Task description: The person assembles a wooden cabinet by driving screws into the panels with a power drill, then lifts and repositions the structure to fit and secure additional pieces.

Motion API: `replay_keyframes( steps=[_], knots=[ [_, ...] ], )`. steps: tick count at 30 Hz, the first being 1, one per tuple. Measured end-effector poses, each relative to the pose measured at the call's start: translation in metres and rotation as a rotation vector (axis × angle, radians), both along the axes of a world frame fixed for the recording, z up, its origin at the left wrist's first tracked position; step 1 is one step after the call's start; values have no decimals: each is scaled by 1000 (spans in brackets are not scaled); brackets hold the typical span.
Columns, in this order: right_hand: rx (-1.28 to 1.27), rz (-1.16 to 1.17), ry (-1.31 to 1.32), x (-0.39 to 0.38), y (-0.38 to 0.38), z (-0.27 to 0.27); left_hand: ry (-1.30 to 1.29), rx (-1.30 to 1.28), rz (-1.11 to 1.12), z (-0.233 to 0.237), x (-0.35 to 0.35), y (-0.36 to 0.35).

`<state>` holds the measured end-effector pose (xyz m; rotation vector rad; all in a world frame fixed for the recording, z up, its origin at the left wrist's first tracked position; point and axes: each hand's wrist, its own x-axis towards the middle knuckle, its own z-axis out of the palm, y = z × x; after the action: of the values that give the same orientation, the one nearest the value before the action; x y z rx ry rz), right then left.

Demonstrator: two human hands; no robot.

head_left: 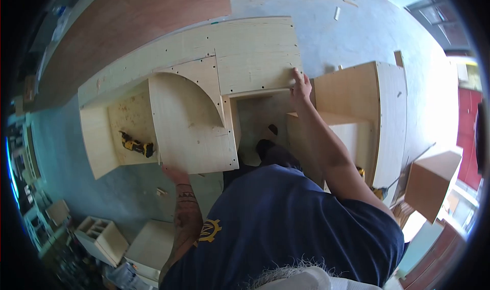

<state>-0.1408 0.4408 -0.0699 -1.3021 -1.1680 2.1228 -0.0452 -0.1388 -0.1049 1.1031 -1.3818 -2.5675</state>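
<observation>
A pale plywood cabinet [252, 50] lies in front of me, with dark screw heads along its edges and a curved cutout in one panel. My right hand [301, 84] is closed on the right edge of its upper panel, a finger on the top face. At the lower left corner of the cabinet's middle panel [191, 137], my left hand [176, 174] grips the near edge, its fingers partly hidden by the wood. A yellow and black cordless drill [136, 144] lies inside the left open compartment [97, 142], just left of my left hand.
To the right stands another plywood box [376, 121], close to my right forearm. A large reddish-brown board [148, 9] lies beyond the cabinet. Small wood offcuts [162, 192] lie on the grey floor [326, 40]. More boxes [102, 239] stand at lower left.
</observation>
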Motion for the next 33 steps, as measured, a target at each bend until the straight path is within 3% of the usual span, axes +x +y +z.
replay_keyframes(
  steps=[4, 5, 6, 7, 9, 11, 12, 13, 15, 17, 19, 21, 22, 23, 25, 26, 27, 28, 30, 32, 33],
  knots=[
    [41, -60, -25, -23, 10, -7, 133, -105, -52, -23, 11, 5],
    [76, -5, 90, -36, 18, -8, 145, -114, -18, -29, 12, 10],
    [110, 54, 204, -52, 30, -9, 175, -265, -38, -33, 12, 23],
    [139, 149, 144, -69, 47, -13, 189, -422, -54, -34, 17, 32],
    [267, 323, -70, -100, 76, -13, 225, -149, 45, -32, 1, 42],
    [468, 426, -335, -111, 75, -16, 142, -3, 149, -19, -2, 39],
    [579, 441, -408, -114, 76, -13, 111, -81, 179, 9, -10, 53],
    [520, 436, -315, -114, 84, -27, 72, -154, 213, 33, -16, 65],
    [482, 425, -214, -112, 93, -44, -30, -114, 304, 13, -15, 55],
    [482, 414, -216, -113, 87, -34, -399, -303, 120, 50, -8, 60],
    [538, 440, -255, -105, 89, -53, -242, -501, 47, -7, 11, 31],
    [618, 475, -281, -115, 107, -75, -325, -543, 138, -7, 4, 38],
    [614, 482, -319, -121, 101, -70, -409, -575, 194, -6, -1, 39],
    [810, 442, -458, -113, 58, -31, -408, -565, 219, -15, -3, 31],
    [1152, 314, -816, -95, -36, 56, -242, -761, -170, -47, 14, 3],
    [1201, 378, -549, -93, -56, 50, -249, -749, -144, -50, 18, 3],
    [800, 461, 25, -94, -96, 44, -242, -789, -129, -52, 17, 9],
    [633, 639, 311, -64, -185, 115, -229, -831, -118, -55, 20, 9],
    [197, 1071, 461, -14, -330, 236, -297, -680, -270, 15, 22, 6],
    [31, 1402, 916, 15, -430, 298, -157, -750, -501, 1, 26, -26],
    [4, 1526, 1111, 25, -473, 331, -112, -648, -772, 40, 34, -54]
  ],
)
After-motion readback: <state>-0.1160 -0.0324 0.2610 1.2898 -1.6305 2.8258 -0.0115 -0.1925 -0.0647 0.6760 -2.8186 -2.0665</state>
